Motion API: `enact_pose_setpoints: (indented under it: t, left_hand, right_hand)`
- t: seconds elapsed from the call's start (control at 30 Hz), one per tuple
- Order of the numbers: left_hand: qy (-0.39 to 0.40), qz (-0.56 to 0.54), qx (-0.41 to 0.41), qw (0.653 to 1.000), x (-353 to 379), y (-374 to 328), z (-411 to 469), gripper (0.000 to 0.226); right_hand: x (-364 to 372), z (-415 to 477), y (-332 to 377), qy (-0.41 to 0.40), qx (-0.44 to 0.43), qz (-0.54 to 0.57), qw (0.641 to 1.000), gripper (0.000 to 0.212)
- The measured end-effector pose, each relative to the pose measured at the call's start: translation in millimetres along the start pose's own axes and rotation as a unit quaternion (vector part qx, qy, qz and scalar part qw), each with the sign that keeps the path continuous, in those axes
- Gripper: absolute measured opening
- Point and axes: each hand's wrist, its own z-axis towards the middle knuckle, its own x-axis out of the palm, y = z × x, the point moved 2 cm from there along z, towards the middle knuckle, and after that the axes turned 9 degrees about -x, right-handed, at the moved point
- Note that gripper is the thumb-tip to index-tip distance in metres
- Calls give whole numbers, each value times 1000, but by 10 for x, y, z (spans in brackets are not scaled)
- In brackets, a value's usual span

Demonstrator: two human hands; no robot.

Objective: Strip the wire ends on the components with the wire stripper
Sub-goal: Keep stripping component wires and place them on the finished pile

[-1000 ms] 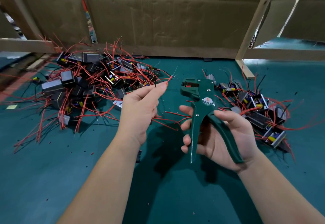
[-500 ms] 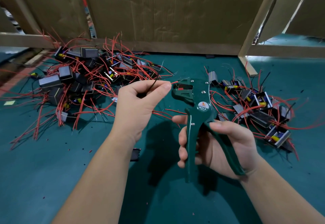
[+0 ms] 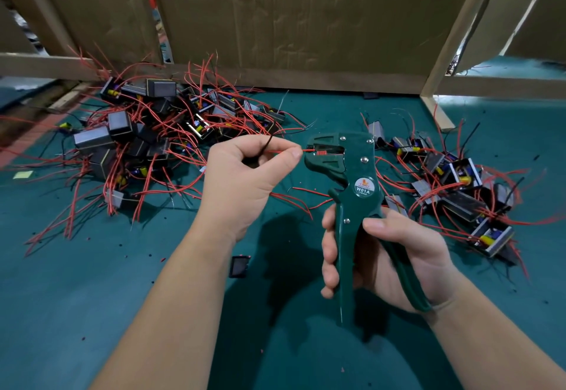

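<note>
My right hand point(image 3: 389, 258) grips the handles of a green wire stripper point(image 3: 349, 193), held upright with its jaws pointing left. My left hand point(image 3: 245, 181) pinches a red wire point(image 3: 277, 151) between thumb and forefinger, and the wire's tip sits inside the stripper's jaws. A black wire loops up out of the same fist. A small black component point(image 3: 239, 265) hangs below my left wrist, mostly hidden by the forearm.
A big tangle of black components with red wires point(image 3: 144, 141) lies at the left on the green mat point(image 3: 92, 297). A smaller heap point(image 3: 453, 181) lies at the right. Cardboard walls point(image 3: 291, 22) and wooden battens point(image 3: 459, 31) close off the back.
My left hand has closed into a pinch and brought the red wire tip rightward into the jaws. The stripper has moved a little left to meet it.
</note>
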Motion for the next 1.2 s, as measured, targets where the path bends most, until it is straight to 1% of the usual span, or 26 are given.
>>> enact_pose_setpoints:
  t: [0.27, 0.47, 0.67, 0.93, 1.03, 1.2]
  left_hand:
    - [11, 10, 5, 1000, -11, 19, 9, 18]
    - [10, 11, 6, 1000, -2, 24, 8, 19]
    - [10, 17, 14, 1000, 13, 19, 6, 24]
    - [7, 29, 27, 999, 17, 29, 14, 22]
    - [11, 30, 37, 999, 15, 41, 18, 21]
    - [18, 49, 50, 997, 13, 59, 18, 14]
  right_hand:
    - [-5, 3, -19, -27, 8, -21, 999, 41]
    - [8, 1, -25, -7, 13, 1, 1000, 43]
    - [3, 2, -30, -5, 17, 4, 1000, 44]
    - [-4, -10, -22, 12, 22, 26, 999, 44]
    - [-2, -9, -25, 2, 24, 18, 1000, 43]
    - [21, 8, -62, -53, 21, -2, 998, 48]
